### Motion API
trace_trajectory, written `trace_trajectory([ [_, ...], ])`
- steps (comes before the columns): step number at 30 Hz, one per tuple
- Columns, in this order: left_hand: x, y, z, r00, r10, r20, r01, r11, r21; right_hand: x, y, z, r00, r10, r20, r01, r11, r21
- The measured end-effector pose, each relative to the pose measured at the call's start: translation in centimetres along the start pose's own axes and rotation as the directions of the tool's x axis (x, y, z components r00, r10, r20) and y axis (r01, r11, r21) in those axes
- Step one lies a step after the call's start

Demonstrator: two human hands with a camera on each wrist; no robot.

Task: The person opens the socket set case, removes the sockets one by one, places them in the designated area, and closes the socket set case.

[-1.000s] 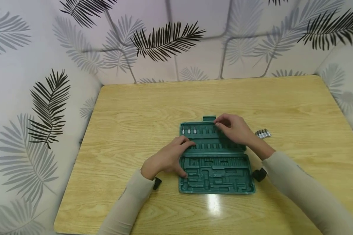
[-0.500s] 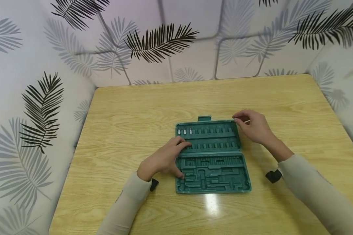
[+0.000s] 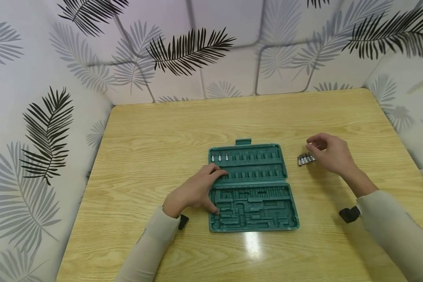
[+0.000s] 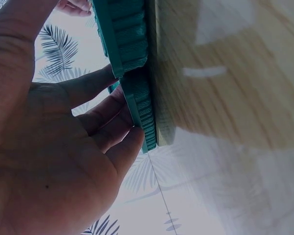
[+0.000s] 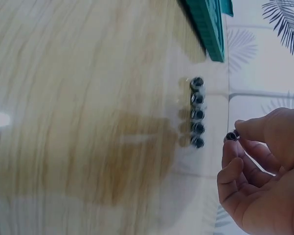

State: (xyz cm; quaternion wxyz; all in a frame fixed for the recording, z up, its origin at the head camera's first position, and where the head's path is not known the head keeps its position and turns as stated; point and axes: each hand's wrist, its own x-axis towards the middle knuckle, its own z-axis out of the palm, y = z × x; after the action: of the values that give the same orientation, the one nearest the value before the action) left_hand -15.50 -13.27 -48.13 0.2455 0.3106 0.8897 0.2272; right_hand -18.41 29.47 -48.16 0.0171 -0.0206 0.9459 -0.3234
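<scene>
A green tool case lies unfolded on the table, its moulded slots facing up. Three silver bit sockets stand in its upper left slots. My left hand rests on the case's left side, fingers over the upper half's rim, thumb on the lower half. To the right, my right hand pinches one small bit socket between thumb and fingertip, off the table in the right wrist view. Just beside it, several loose bit sockets lie side by side in a short row.
The case stands on a light wood table. Its latch tab sticks out at the back edge. Beyond the table is a wall with leaf patterns.
My right hand has moved right, from the upper half's right-hand slots past the case corner to the loose row of bit sockets. My left hand stays on the case.
</scene>
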Motion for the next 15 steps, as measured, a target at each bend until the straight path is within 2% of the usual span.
trace_trajectory([
  [5,0.0,-0.1,0.0,1.000,0.009,0.003,-0.008,1.000,-0.008,0.0,1.7,-0.4,0.998,0.048,0.034,-0.047,0.999,-0.007],
  [6,0.1,-0.6,0.3,1.000,0.017,-0.003,-0.017,1.000,-0.017,0.0,1.9,-0.4,0.998,0.055,0.038,-0.055,0.998,-0.006],
  [8,0.4,-1.3,0.8,1.000,0.023,-0.006,-0.023,1.000,-0.020,0.0,2.2,-0.4,0.997,0.059,0.043,-0.058,0.998,-0.007],
  [11,0.4,-1.3,0.7,1.000,0.020,-0.006,-0.020,1.000,-0.023,0.0,2.2,-0.4,0.997,0.064,0.050,-0.064,0.998,-0.012],
  [14,0.1,-0.7,0.3,1.000,0.014,-0.003,-0.014,1.000,-0.007,-0.1,2.2,-0.6,0.995,0.073,0.063,-0.072,0.997,-0.013],
  [15,-0.1,0.0,-0.2,1.000,0.009,0.002,-0.009,1.000,-0.005,-0.1,2.3,-0.6,0.995,0.075,0.064,-0.074,0.997,-0.012],
])
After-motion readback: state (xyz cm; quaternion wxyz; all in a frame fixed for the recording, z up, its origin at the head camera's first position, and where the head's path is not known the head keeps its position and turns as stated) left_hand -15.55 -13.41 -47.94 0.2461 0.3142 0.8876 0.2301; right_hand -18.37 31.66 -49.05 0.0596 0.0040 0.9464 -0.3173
